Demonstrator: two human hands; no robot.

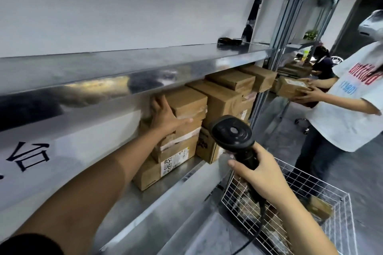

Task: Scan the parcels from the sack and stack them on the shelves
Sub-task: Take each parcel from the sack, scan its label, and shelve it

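Our left hand (165, 117) presses, fingers seemingly flat, against the top box (187, 102) on the shelf (172, 181); our right hand (262, 172) grips the scanner (232, 132).

Parcels (223, 101) crowd the shelf (149, 198) nearly up to the upper shelf (124, 68), its left end lies open, and a wire basket (298, 174) stands near the front edge.

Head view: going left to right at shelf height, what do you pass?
Left hand flat against the stacked parcels → scanner → carried parcel → person in a white T-shirt.
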